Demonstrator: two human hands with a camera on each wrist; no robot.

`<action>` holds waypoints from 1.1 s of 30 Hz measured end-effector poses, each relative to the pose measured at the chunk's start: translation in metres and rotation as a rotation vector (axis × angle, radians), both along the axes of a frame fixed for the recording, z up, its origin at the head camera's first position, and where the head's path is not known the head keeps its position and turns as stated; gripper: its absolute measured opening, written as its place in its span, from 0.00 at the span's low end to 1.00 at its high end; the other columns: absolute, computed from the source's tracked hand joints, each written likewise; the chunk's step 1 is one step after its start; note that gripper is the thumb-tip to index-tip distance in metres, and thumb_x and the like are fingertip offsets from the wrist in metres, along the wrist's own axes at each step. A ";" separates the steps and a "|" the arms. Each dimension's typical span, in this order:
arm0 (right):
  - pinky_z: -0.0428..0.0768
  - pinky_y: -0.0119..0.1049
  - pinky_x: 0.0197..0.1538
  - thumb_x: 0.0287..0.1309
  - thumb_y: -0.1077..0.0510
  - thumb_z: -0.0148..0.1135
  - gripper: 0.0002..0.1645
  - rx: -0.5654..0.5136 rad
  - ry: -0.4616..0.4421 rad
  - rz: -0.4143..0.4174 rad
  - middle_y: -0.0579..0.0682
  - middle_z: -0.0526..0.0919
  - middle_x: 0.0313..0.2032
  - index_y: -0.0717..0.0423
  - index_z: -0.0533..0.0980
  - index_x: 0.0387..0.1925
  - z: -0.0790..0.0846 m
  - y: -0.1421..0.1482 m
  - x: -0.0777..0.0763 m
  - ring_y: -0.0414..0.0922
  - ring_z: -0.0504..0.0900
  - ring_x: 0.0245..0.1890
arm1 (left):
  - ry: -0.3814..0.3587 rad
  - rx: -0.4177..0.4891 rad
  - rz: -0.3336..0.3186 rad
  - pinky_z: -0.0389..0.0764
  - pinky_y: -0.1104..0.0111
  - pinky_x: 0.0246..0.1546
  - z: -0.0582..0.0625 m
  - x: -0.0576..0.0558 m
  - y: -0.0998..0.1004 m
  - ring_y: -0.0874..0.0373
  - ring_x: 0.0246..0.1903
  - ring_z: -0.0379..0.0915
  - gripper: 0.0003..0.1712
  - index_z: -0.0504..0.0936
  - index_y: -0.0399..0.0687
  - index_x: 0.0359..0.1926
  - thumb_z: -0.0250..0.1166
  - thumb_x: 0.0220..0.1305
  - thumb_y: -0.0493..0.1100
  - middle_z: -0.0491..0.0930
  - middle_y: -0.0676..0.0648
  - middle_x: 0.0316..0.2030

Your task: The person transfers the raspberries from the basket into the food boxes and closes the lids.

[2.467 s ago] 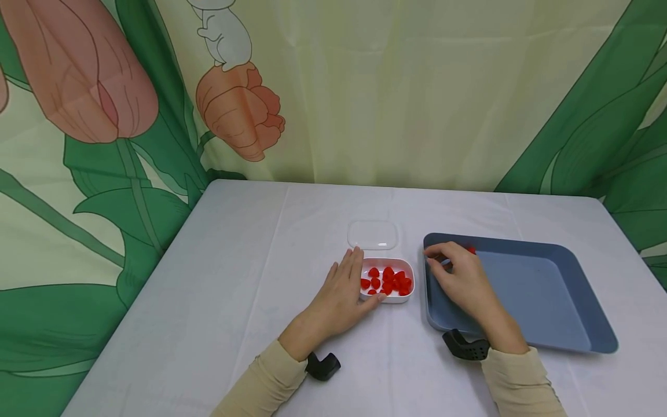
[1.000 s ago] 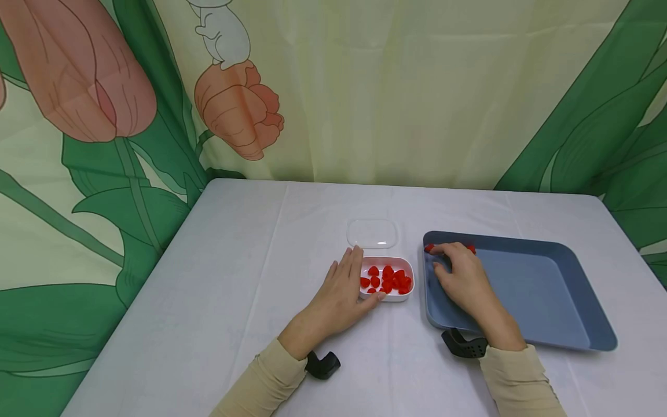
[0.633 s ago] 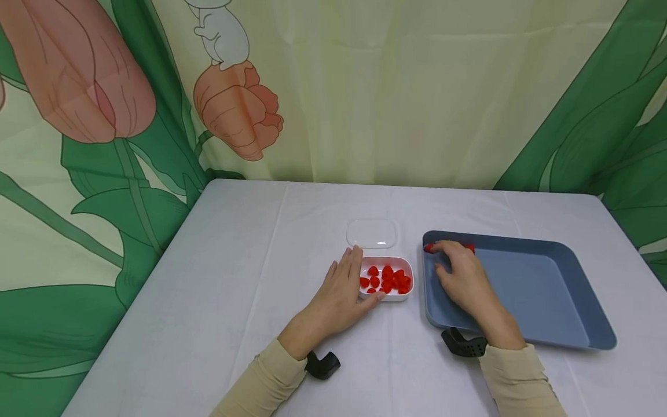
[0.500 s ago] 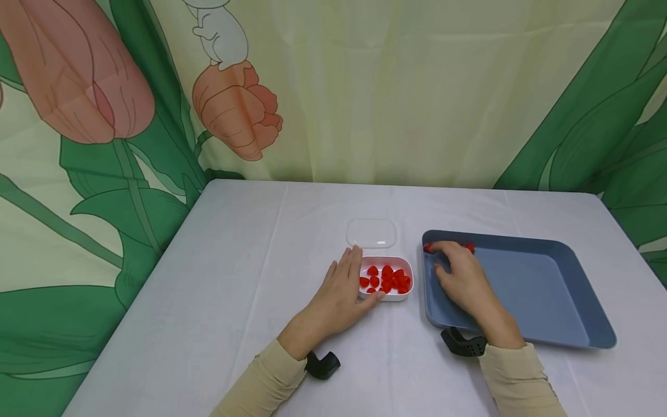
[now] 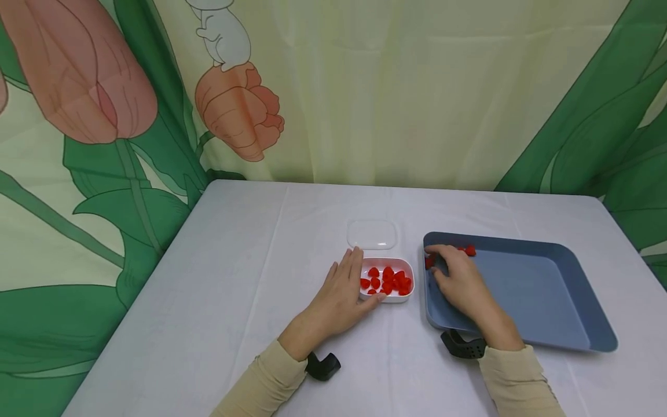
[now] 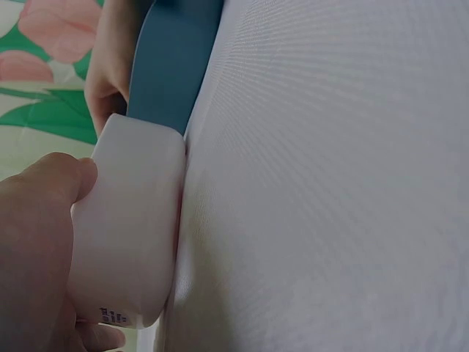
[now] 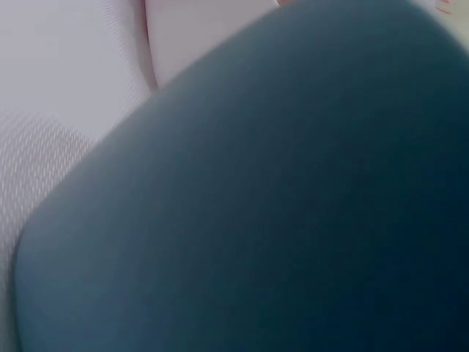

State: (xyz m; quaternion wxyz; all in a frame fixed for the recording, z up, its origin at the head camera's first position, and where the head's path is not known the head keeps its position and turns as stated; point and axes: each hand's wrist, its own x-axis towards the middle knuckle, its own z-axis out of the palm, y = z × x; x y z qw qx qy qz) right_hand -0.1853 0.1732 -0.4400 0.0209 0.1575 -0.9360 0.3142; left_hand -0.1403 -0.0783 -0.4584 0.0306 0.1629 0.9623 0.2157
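In the head view my left hand [image 5: 339,298] lies along the left end of a small white box [image 5: 404,299], fingers straight and thumb along its front rim. The left wrist view shows that thumb against the box's wall [image 6: 132,220]. Inside the box are several small red pieces [image 5: 388,273], rounded with blunt points. My right hand [image 5: 464,284] reaches over the left side of a blue-grey tray [image 5: 531,289]. A red piece [image 5: 429,262] is between its index finger and thumb, which stand apart; a firm pinch does not show. The right wrist view has mostly the tray's wall [image 7: 242,205].
More red pieces [image 5: 470,250] lie by the tray's back wall, partly behind the right hand. A clear plastic lid [image 5: 372,234] lies flat behind the box. White cloth [image 5: 292,243] covers the table, and a printed curtain [image 5: 391,92] hangs behind it.
The red piece at the tray's back left corner has shifted toward the front along the left wall. My right fingers and thumb have spread around it. My left hand and the box have stayed put.
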 end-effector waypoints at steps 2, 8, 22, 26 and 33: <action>0.77 0.61 0.57 0.58 0.70 0.60 0.25 -0.002 0.006 -0.008 0.65 0.80 0.53 0.66 0.74 0.59 0.000 0.000 0.001 0.59 0.77 0.50 | 0.003 -0.001 -0.002 0.53 0.46 0.75 0.000 0.000 0.001 0.47 0.79 0.39 0.55 0.43 0.41 0.78 0.56 0.66 0.67 0.46 0.43 0.79; 0.78 0.59 0.55 0.57 0.70 0.61 0.23 0.006 0.006 -0.003 0.64 0.82 0.49 0.67 0.75 0.56 -0.002 0.001 -0.002 0.57 0.78 0.46 | -0.003 -0.004 0.002 0.52 0.46 0.75 0.001 0.000 0.002 0.47 0.79 0.39 0.55 0.43 0.41 0.78 0.56 0.65 0.67 0.46 0.43 0.79; 0.80 0.57 0.51 0.56 0.70 0.63 0.18 -0.021 0.028 -0.016 0.60 0.86 0.41 0.64 0.79 0.50 0.002 0.001 0.000 0.54 0.81 0.41 | 0.014 0.005 -0.005 0.53 0.46 0.75 0.002 -0.001 0.002 0.47 0.79 0.40 0.55 0.43 0.40 0.78 0.57 0.65 0.66 0.47 0.43 0.78; 0.80 0.57 0.52 0.58 0.68 0.63 0.16 -0.019 0.022 -0.031 0.59 0.87 0.41 0.63 0.79 0.50 0.002 0.001 0.001 0.54 0.82 0.42 | 0.004 -0.002 0.002 0.54 0.46 0.75 0.002 0.000 0.001 0.47 0.79 0.40 0.55 0.43 0.41 0.78 0.58 0.65 0.66 0.47 0.43 0.78; 0.81 0.57 0.52 0.58 0.68 0.64 0.14 -0.055 0.052 -0.034 0.60 0.87 0.41 0.63 0.81 0.47 0.001 0.002 0.003 0.55 0.82 0.42 | -0.005 0.008 0.008 0.53 0.46 0.75 0.002 0.002 0.000 0.47 0.79 0.40 0.56 0.43 0.41 0.78 0.59 0.64 0.65 0.47 0.43 0.78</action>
